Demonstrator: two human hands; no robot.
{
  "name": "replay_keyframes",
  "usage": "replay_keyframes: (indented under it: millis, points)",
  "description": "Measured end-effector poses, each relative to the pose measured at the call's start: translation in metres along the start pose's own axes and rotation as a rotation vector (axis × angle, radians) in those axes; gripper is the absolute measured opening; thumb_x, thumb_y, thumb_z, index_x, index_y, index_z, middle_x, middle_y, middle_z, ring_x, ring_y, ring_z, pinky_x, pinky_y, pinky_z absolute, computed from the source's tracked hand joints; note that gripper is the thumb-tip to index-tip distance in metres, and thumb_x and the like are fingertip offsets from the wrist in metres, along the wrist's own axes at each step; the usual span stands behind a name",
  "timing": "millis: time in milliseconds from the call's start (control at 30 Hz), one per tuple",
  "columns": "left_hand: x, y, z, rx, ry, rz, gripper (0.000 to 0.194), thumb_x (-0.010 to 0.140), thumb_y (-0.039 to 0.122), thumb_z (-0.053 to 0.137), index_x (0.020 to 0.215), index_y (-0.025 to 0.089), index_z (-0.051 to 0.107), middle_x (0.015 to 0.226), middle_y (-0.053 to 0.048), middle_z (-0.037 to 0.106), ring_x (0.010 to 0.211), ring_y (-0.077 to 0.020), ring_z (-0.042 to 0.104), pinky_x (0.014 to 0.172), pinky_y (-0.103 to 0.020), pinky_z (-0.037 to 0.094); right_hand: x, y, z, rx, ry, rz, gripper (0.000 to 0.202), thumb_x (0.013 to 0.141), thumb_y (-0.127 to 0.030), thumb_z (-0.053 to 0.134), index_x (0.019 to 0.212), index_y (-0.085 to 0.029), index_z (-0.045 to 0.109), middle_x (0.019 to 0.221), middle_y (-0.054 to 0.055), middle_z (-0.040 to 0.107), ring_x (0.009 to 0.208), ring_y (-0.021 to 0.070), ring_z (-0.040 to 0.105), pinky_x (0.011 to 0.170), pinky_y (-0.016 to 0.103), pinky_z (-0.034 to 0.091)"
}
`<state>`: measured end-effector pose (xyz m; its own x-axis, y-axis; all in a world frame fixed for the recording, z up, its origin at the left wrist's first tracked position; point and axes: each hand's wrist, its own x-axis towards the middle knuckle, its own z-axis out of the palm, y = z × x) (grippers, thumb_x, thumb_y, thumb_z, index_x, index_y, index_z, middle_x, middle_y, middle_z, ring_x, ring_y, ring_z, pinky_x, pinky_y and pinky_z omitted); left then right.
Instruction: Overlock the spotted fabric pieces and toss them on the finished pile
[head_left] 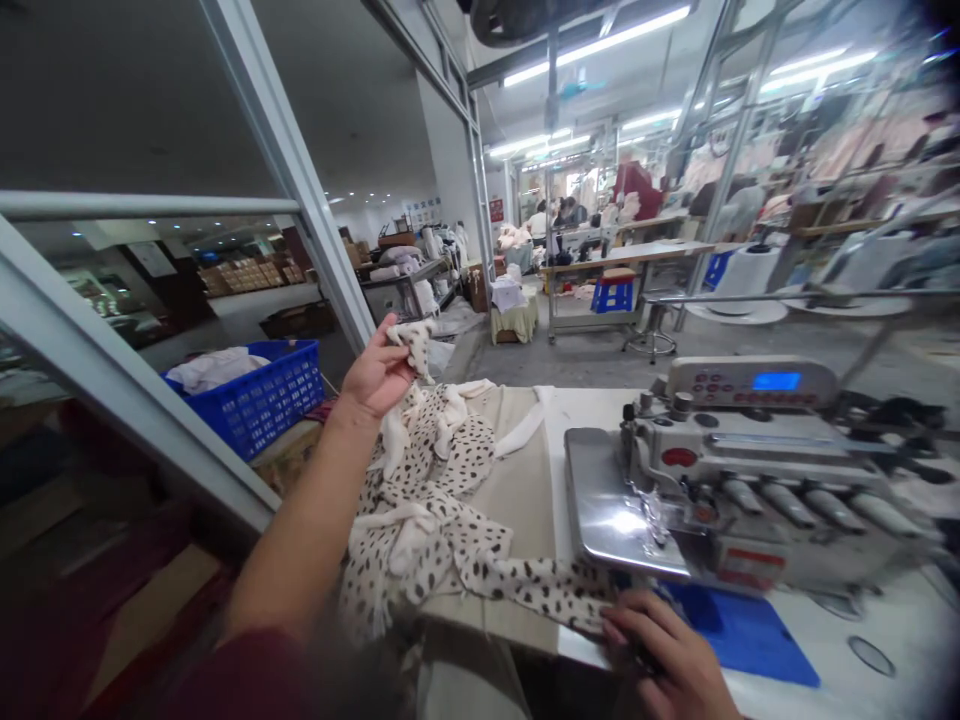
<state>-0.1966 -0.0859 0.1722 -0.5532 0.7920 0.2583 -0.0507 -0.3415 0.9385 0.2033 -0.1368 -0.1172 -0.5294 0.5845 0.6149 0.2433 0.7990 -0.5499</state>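
Cream fabric with dark spots [450,470] lies in a loose heap on the left part of the sewing table [529,490]. My left hand [381,372] is raised at the heap's far left, its fingers closed on a corner of the spotted fabric. A strip of this fabric runs right along the table's front edge to my right hand [667,640], whose fingers pinch its end just in front of the sewing machine [750,470]. The machine's metal plate [615,500] is lit by a small lamp.
A blue basket [259,395] with pale cloth stands at the left beyond a metal frame [277,130]. A blue sheet [750,630] lies on the tabletop before the machine. Farther back are a blue stool [613,290], other worktables and people seated.
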Motion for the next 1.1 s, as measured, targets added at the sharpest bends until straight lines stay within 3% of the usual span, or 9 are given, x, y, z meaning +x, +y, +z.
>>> replay_keyframes:
  millis: [133,267,333,400,533,700,833,1000,1100]
  points:
    - [-0.083,-0.022,0.044,-0.277,-0.377,-0.007,0.084,0.064,0.002,0.075,0.138,0.031,0.049,0.144,-0.007,0.056,0.112,-0.0197,0.065,0.086,-0.031,0.057,0.032,-0.039,-0.023,0.229,0.151,0.115,0.018,0.088,-0.024,0.067,0.105,-0.025,0.074,0.101,0.009,0.07,0.086,0.0225,0.07,0.073,0.029,0.058]
    - [-0.16,-0.06,0.084,-0.291,-0.586,-0.002,0.08,0.071,0.006,0.078,0.141,0.031,0.049,0.155,-0.009,0.044,0.123,-0.0228,0.059,0.097,-0.031,0.053,0.074,-0.076,-0.042,0.583,0.215,0.439,0.054,0.088,-0.036,0.071,0.139,-0.029,0.055,0.119,0.009,0.068,0.061,0.0121,0.058,0.056,0.025,0.052]
    - [-0.186,-0.077,0.098,-0.263,-0.67,0.008,0.074,0.077,0.01,0.076,0.143,0.031,0.048,0.158,-0.011,0.04,0.125,-0.0251,0.058,0.099,-0.033,0.053,0.088,-0.082,-0.049,0.783,0.244,0.509,0.057,0.084,-0.041,0.075,0.136,-0.026,0.057,0.124,0.009,0.066,0.068,0.0128,0.06,0.065,0.027,0.053]
    - [-0.204,-0.091,0.106,-0.236,-0.719,0.014,0.069,0.081,0.014,0.073,0.143,0.03,0.048,0.159,-0.012,0.036,0.127,-0.0274,0.057,0.1,-0.036,0.053,0.092,-0.08,-0.059,0.885,0.145,0.576,0.044,0.08,-0.042,0.078,0.118,-0.02,0.068,0.105,0.007,0.072,0.073,0.0154,0.061,0.071,0.029,0.053]
    - [-0.218,-0.108,0.112,-0.276,-0.657,0.019,0.072,0.082,0.017,0.073,0.145,0.033,0.044,0.16,-0.012,0.036,0.132,-0.029,0.053,0.102,-0.041,0.052,0.073,-0.065,-0.095,0.668,0.076,0.656,0.026,0.08,-0.039,0.077,0.091,-0.016,0.072,0.081,0.002,0.07,0.074,0.0171,0.061,0.07,0.028,0.049]
    - [-0.218,-0.115,0.114,-0.358,-0.395,0.009,0.074,0.076,0.018,0.077,0.143,0.029,0.049,0.146,-0.012,0.054,0.134,-0.0279,0.052,0.109,-0.042,0.048,0.055,-0.043,-0.165,0.286,0.001,0.609,0.019,0.08,-0.032,0.072,0.091,-0.017,0.074,0.087,0.003,0.074,0.084,0.0218,0.065,0.078,0.03,0.049]
    - [-0.222,-0.12,0.11,-0.331,-0.263,-0.027,0.065,0.073,0.021,0.08,0.135,0.024,0.058,0.133,-0.012,0.065,0.126,-0.0287,0.06,0.104,-0.043,0.052,0.048,-0.02,-0.209,0.056,0.013,0.565,0.018,0.08,-0.03,0.069,0.094,-0.019,0.075,0.089,0.003,0.075,0.084,0.0222,0.067,0.079,0.031,0.049]
    - [-0.23,-0.147,0.081,0.025,-0.14,-0.099,0.039,0.074,0.029,0.081,0.11,0.017,0.072,0.099,-0.007,0.077,0.095,-0.021,0.073,0.09,-0.031,0.059,0.024,0.016,-0.234,-0.162,-0.019,0.49,0.016,0.085,-0.031,0.063,0.09,-0.019,0.073,0.088,0.005,0.074,0.082,0.0206,0.067,0.078,0.032,0.05]
    - [-0.236,-0.169,0.064,0.254,-0.19,-0.013,0.028,0.076,0.031,0.079,0.098,0.015,0.074,0.095,-0.007,0.077,0.09,-0.0205,0.073,0.088,-0.03,0.059,0.006,0.041,-0.238,-0.288,-0.034,0.501,0.014,0.084,-0.028,0.06,0.088,-0.02,0.071,0.087,0.004,0.073,0.081,0.0199,0.066,0.077,0.031,0.051]
